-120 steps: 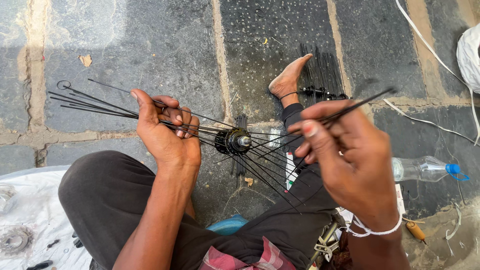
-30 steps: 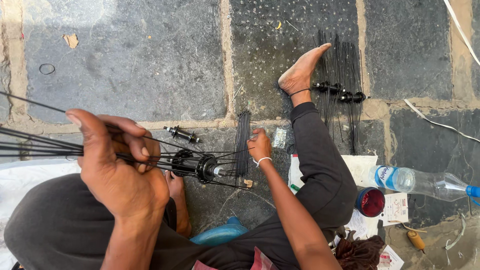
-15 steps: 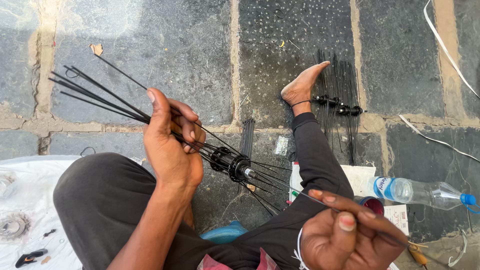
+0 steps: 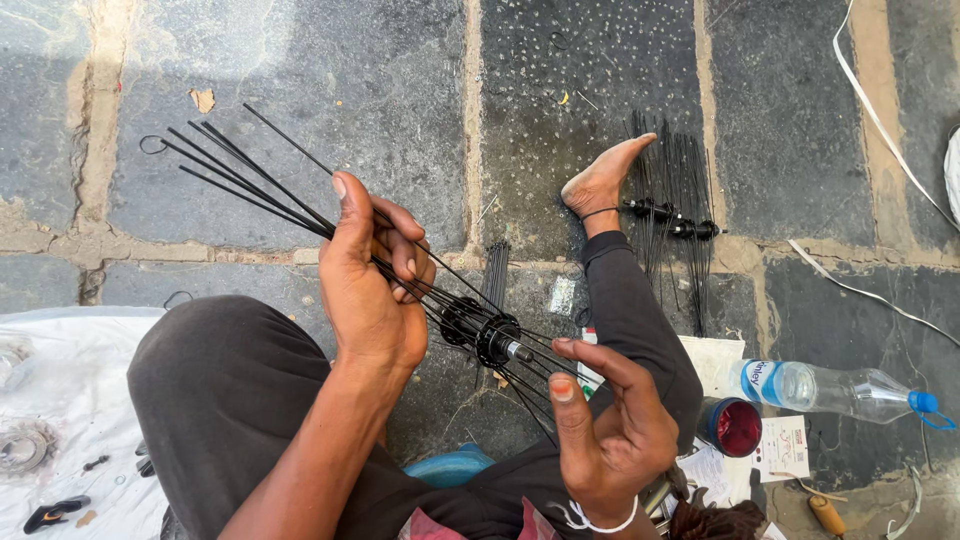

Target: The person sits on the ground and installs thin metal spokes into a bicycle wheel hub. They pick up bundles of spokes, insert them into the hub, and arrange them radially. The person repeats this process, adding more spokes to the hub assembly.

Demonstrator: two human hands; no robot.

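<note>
My left hand (image 4: pixel 372 272) grips a bundle of thin black spokes (image 4: pixel 235 170) that fan out to the upper left from a black wheel hub (image 4: pixel 484 333). More spokes run from the hub down to the right. My right hand (image 4: pixel 610 425) is just below and right of the hub, its fingers curled and pinching one of those spokes. I sit on the ground with dark trousers, my bare foot (image 4: pixel 603 178) stretched out ahead.
Stone paving lies all around. More black hubs and loose spokes (image 4: pixel 672 205) lie by the foot. A plastic water bottle (image 4: pixel 835 387) and a small red-lidded tin (image 4: pixel 733 426) sit at right. A white cloth (image 4: pixel 60 420) with small parts is at lower left.
My right hand has come up from the lower edge to the spokes beside the hub. The left hand keeps its grip on the spoke bundle, the hub shifted slightly.
</note>
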